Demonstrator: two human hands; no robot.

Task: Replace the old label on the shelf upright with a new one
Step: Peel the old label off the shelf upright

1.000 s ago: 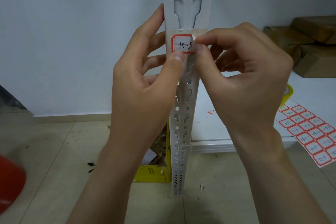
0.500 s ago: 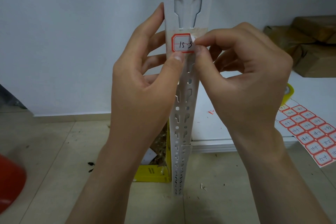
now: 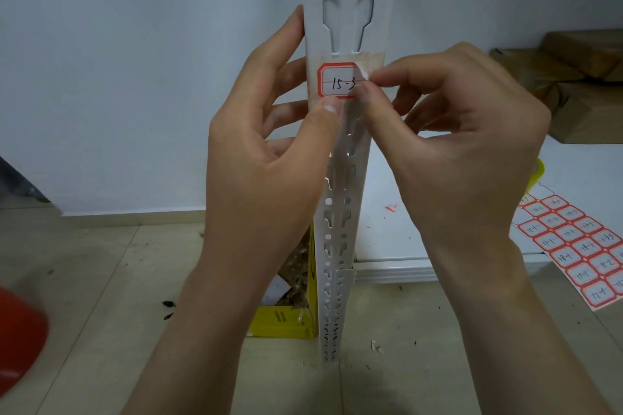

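A white slotted shelf upright (image 3: 350,27) stands in the middle of the view. A red-bordered label (image 3: 338,80) reading "15-3" is stuck on it over a yellowed patch of old tape. My left hand (image 3: 266,158) grips the upright, thumb pressed just under the label and fingers behind the post. My right hand (image 3: 462,141) pinches the label's right edge between thumb and forefinger; that edge is lifted a little. A sheet of red-bordered labels (image 3: 580,246) lies on the white shelf board at the right.
A yellow box (image 3: 286,320) with scraps stands on the tiled floor left of the upright's foot. Brown cardboard boxes (image 3: 580,77) sit at the back right on the white shelf board (image 3: 387,246). A blurred red object (image 3: 17,337) is at the lower left edge.
My right thumb and forefinger have shifted slightly on the label's right edge. The left hand and the upright have stayed where they were.
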